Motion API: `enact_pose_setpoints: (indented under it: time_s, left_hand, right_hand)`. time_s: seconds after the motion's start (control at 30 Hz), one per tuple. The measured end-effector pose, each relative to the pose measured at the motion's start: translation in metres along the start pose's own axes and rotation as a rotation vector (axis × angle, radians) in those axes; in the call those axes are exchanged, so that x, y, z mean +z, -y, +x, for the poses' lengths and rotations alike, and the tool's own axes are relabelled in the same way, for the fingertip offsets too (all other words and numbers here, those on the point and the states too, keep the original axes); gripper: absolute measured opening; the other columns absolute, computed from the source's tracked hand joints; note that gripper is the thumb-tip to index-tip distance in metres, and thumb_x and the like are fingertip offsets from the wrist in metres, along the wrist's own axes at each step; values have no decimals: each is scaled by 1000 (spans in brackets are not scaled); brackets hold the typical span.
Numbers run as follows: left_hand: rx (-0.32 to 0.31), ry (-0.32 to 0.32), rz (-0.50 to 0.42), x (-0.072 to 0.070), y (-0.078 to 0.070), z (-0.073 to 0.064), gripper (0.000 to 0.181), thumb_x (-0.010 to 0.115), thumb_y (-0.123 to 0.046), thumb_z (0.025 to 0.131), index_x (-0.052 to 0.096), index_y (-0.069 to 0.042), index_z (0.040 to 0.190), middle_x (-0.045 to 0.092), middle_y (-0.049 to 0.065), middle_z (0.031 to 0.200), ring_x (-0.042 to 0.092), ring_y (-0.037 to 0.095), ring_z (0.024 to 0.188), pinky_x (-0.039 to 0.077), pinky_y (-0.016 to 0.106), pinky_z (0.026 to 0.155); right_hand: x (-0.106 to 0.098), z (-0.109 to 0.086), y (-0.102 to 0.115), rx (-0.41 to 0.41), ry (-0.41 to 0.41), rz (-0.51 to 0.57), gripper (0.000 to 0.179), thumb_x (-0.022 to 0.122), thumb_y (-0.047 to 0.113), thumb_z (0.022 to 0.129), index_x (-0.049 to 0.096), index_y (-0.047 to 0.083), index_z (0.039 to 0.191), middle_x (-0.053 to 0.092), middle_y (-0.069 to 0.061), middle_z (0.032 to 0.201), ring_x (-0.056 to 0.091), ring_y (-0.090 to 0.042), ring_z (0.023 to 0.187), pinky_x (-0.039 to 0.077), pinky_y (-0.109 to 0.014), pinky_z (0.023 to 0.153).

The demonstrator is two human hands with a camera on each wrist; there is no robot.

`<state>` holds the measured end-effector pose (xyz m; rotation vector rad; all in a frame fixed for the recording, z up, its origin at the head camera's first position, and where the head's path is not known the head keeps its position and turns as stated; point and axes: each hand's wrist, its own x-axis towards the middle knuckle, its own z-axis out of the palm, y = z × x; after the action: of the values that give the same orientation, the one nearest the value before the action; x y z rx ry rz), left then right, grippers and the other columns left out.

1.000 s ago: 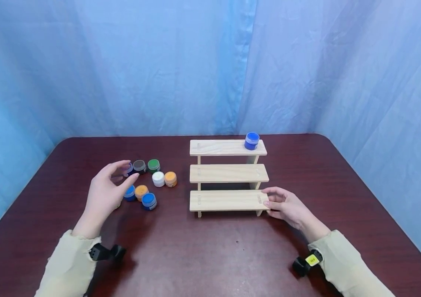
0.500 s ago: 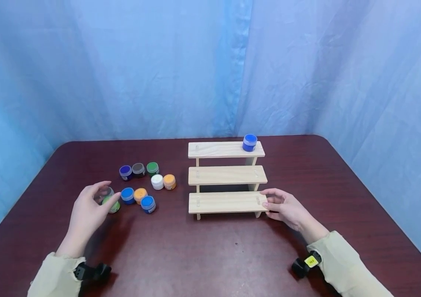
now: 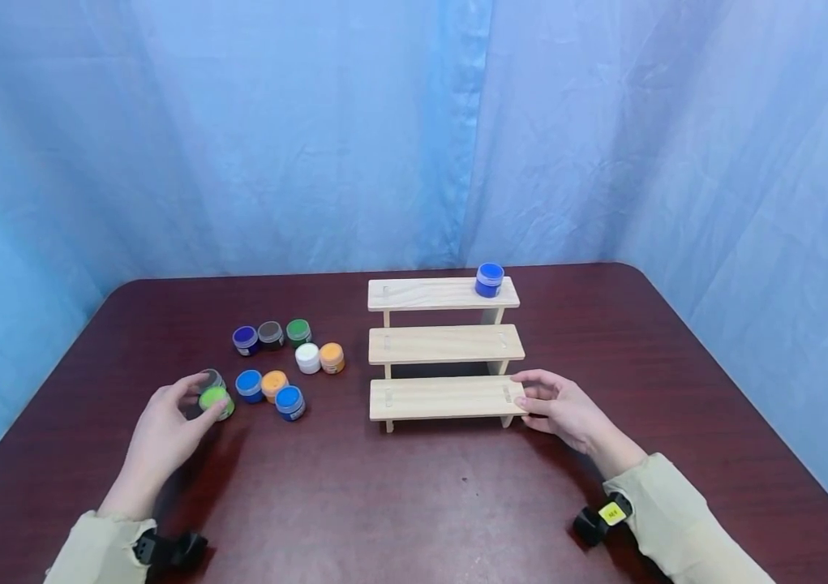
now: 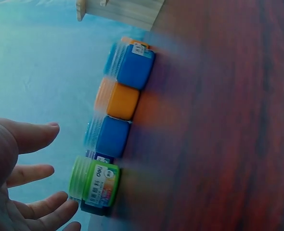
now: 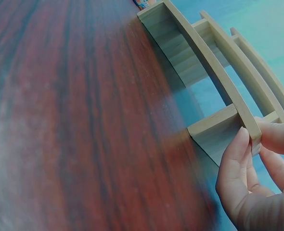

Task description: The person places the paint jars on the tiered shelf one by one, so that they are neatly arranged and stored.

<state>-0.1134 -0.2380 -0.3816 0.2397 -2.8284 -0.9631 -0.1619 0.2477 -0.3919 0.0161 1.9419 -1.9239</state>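
My left hand (image 3: 169,430) reaches beside a light green paint jar (image 3: 216,401), thumb and fingers spread around its near side. In the left wrist view the fingers stand apart, and a gap shows between the thumb and that jar's lid. A dark-lidded jar (image 3: 212,380) sits right behind the green one, partly covered by the fingertips. My right hand (image 3: 563,410) pinches the right end of the lowest board of a three-tier wooden stand (image 3: 443,397), as the right wrist view also shows. On the top tier stands a blue paint jar (image 3: 490,281).
Right of the green jar are two blue jars (image 3: 249,386) with an orange jar (image 3: 275,385) between them. Behind, a purple-blue jar (image 3: 246,340), a dark jar (image 3: 271,334) and a green jar (image 3: 298,332) form a row. White (image 3: 307,358) and orange (image 3: 332,358) jars stand nearer the stand.
My left hand has moved back toward me and left, from over the jars to beside the light green one, now lower. The right hand keeps its grip on the stand.
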Motion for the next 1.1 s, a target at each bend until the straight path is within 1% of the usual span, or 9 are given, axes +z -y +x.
enact_pose_setpoints:
  time_s: [0.13, 0.33, 0.47, 0.8, 0.97, 1.1]
  left_hand:
    - [-6, 39, 37, 2, 2, 0, 57, 64, -28, 89, 46, 4, 133, 50, 32, 119, 53, 46, 107, 44, 59, 90]
    - [12, 68, 59, 3, 5, 0, 57, 64, -27, 89, 46, 7, 131, 51, 33, 119, 54, 46, 104, 46, 59, 88]
    - [28, 74, 64, 4, 7, 0, 56, 64, -26, 89, 47, 7, 131, 51, 34, 119, 55, 45, 102, 46, 58, 86]
    - [32, 96, 54, 5, 10, 2, 56, 63, -25, 90, 46, 7, 132, 50, 34, 121, 55, 44, 101, 47, 57, 85]
    - [36, 94, 54, 6, 11, 2, 53, 64, -19, 89, 46, 7, 132, 50, 34, 122, 55, 45, 101, 48, 57, 84]
    - [42, 87, 48, 5, 12, 1, 50, 64, -13, 88, 46, 7, 131, 53, 33, 119, 56, 44, 99, 48, 57, 83]
  right_hand:
    - [0, 0, -1, -6, 11, 4, 29, 57, -4, 89, 58, 20, 105, 61, 4, 87, 59, -6, 73, 54, -19, 65]
    - [0, 0, -1, -3, 8, 1, 28, 58, -3, 89, 58, 19, 106, 61, 4, 87, 60, -6, 74, 54, -20, 64]
    - [0, 0, -1, -4, 8, 1, 29, 57, -4, 89, 58, 20, 105, 61, 4, 87, 60, -6, 74, 54, -20, 65]
    - [0, -1, 0, -2, 3, 3, 29, 58, -3, 89, 59, 20, 105, 61, 4, 87, 60, -6, 73, 54, -20, 65]
    - [0, -1, 0, -2, 2, -2, 28, 58, -3, 89, 59, 19, 106, 61, 4, 87, 60, -7, 74, 54, -20, 65]
    - [0, -1, -1, 0, 2, 0, 28, 58, -3, 89, 59, 19, 106, 61, 4, 87, 60, -7, 74, 54, -20, 64]
